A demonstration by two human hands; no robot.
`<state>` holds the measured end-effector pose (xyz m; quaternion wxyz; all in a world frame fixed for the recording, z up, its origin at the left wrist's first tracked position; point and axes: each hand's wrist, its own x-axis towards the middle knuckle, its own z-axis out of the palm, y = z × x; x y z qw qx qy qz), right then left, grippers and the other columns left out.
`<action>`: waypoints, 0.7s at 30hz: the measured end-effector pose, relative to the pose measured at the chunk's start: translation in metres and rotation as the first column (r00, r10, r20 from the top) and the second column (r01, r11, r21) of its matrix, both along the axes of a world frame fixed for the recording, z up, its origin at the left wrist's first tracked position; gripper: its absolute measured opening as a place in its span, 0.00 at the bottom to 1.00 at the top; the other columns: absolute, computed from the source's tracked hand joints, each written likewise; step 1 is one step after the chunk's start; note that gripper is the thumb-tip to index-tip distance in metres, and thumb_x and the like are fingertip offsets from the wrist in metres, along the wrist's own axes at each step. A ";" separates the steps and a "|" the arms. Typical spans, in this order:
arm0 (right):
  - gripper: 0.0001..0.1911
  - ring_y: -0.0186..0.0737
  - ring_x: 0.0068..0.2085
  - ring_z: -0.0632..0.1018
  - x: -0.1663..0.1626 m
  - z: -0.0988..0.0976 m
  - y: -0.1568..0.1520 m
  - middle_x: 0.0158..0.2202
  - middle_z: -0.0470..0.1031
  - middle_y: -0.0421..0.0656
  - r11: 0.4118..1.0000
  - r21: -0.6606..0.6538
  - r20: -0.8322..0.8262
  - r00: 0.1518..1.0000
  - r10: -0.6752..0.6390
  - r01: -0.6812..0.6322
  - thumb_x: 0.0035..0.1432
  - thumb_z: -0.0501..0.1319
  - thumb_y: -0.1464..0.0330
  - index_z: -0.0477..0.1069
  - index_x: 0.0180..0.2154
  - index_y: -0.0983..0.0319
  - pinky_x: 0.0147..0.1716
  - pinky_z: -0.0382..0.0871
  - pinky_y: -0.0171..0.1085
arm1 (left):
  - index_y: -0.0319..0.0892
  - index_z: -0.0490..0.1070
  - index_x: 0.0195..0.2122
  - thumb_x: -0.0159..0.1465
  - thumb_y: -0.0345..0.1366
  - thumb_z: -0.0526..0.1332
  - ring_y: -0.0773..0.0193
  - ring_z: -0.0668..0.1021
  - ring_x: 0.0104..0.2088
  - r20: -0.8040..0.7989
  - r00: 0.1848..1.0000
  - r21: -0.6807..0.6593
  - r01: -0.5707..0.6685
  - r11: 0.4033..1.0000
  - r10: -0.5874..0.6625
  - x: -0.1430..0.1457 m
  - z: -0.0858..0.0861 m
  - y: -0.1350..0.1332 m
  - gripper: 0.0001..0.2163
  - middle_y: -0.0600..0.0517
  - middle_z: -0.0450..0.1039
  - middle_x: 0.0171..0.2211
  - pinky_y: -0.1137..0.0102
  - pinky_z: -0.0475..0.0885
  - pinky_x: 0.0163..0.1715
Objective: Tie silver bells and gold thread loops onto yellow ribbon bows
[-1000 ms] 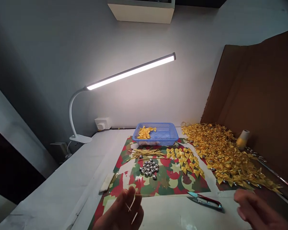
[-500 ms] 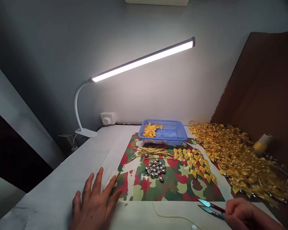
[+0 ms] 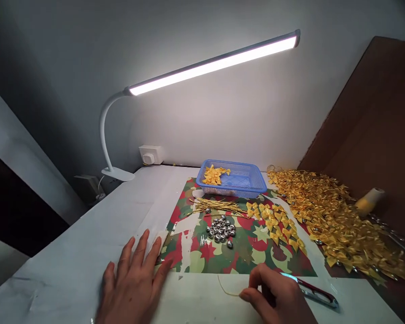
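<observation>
My left hand point(image 3: 133, 283) lies flat on the white table, fingers spread, its fingertips touching a small white block point(image 3: 157, 240) at the left edge of the red-and-green patterned mat point(image 3: 205, 258). My right hand point(image 3: 276, 299) is closed in a pinch on a thin gold thread point(image 3: 225, 290) lying on the white strip in front of the mat. Thread snips point(image 3: 315, 292) with red handles lie just to the right of that hand. On the mat sit several silver bells point(image 3: 221, 229), a bundle of gold threads point(image 3: 216, 207) and a row of small gold bows point(image 3: 276, 225).
A blue basket point(image 3: 246, 180) with some gold bows stands behind the mat. A big heap of gold bows point(image 3: 337, 220) covers the right side, with a thread spool point(image 3: 367, 201) near brown cardboard point(image 3: 374, 130). A lit desk lamp point(image 3: 209, 67) arches overhead; a wall socket point(image 3: 150, 154) sits behind.
My left hand dropped the thread and went flat on the table at the left. My right hand moved left from the snips and pinched the thread's end. The view tilted slightly.
</observation>
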<state>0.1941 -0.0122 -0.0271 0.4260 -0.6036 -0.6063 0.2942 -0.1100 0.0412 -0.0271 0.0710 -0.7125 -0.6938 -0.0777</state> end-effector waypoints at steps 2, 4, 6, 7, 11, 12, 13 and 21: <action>0.05 0.36 0.23 0.71 -0.002 -0.005 0.001 0.24 0.73 0.32 0.999 0.045 0.064 0.998 -0.018 0.015 0.64 0.66 0.65 0.74 0.34 0.55 0.28 0.61 0.35 | 0.34 0.73 0.73 0.80 0.45 0.46 0.22 0.65 0.77 -0.020 1.000 -0.009 0.012 1.000 -0.012 0.000 0.003 0.000 0.30 0.31 0.64 0.79 0.24 0.66 0.65; 0.11 0.38 0.23 0.72 -0.002 -0.007 0.002 0.26 0.74 0.32 0.996 0.084 0.117 0.993 -0.028 0.018 0.69 0.61 0.64 0.74 0.52 0.54 0.27 0.62 0.36 | 0.34 0.74 0.72 0.80 0.43 0.45 0.22 0.65 0.77 -0.032 0.999 -0.008 0.014 1.000 -0.015 0.000 0.005 0.001 0.30 0.32 0.64 0.78 0.24 0.66 0.65; 0.24 0.41 0.22 0.73 -0.002 -0.006 0.003 0.25 0.72 0.30 0.991 0.129 0.186 0.982 -0.043 0.019 0.73 0.57 0.65 0.65 0.67 0.56 0.28 0.63 0.36 | 0.34 0.74 0.72 0.80 0.43 0.44 0.22 0.66 0.77 -0.033 0.999 -0.002 0.014 1.000 -0.014 0.000 0.006 0.002 0.30 0.31 0.64 0.78 0.24 0.66 0.65; 0.26 0.42 0.23 0.73 -0.001 -0.005 0.003 0.24 0.71 0.30 0.988 0.154 0.224 0.974 -0.046 0.012 0.74 0.55 0.65 0.62 0.70 0.56 0.28 0.64 0.36 | 0.34 0.74 0.72 0.80 0.43 0.44 0.22 0.66 0.77 -0.031 0.999 0.002 0.013 1.000 -0.013 0.000 0.005 0.003 0.30 0.31 0.64 0.78 0.23 0.66 0.64; 0.19 0.41 0.23 0.74 -0.003 0.002 0.007 0.25 0.70 0.32 0.969 0.208 0.316 0.947 0.061 -0.132 0.74 0.52 0.72 0.70 0.61 0.55 0.26 0.64 0.35 | 0.33 0.75 0.71 0.80 0.43 0.43 0.20 0.65 0.76 -0.023 1.000 0.018 0.001 1.000 -0.001 0.000 0.002 0.006 0.30 0.30 0.65 0.78 0.22 0.66 0.64; 0.19 0.40 0.24 0.75 -0.004 0.004 0.009 0.26 0.72 0.34 0.960 0.212 0.318 0.942 0.107 -0.181 0.72 0.52 0.74 0.72 0.57 0.56 0.26 0.65 0.34 | 0.33 0.75 0.71 0.80 0.43 0.43 0.20 0.65 0.76 -0.022 1.000 0.023 0.001 1.000 -0.001 0.000 0.001 0.006 0.30 0.30 0.65 0.78 0.22 0.65 0.64; 0.19 0.39 0.26 0.77 -0.005 0.005 0.010 0.28 0.75 0.35 0.951 0.216 0.314 0.938 0.147 -0.222 0.69 0.52 0.77 0.74 0.53 0.56 0.28 0.68 0.33 | 0.33 0.76 0.70 0.80 0.43 0.43 0.21 0.66 0.76 -0.020 1.000 0.028 0.004 1.000 -0.003 -0.001 0.001 0.006 0.30 0.30 0.65 0.78 0.22 0.65 0.64; 0.20 0.37 0.34 0.84 -0.022 -0.009 0.009 0.38 0.78 0.42 0.936 0.225 0.392 0.905 0.168 -0.271 0.52 0.57 0.84 0.79 0.40 0.60 0.34 0.74 0.29 | 0.31 0.79 0.67 0.80 0.42 0.44 0.19 0.69 0.74 0.038 0.999 0.091 0.027 0.995 -0.031 0.001 -0.001 0.006 0.30 0.27 0.68 0.76 0.20 0.66 0.62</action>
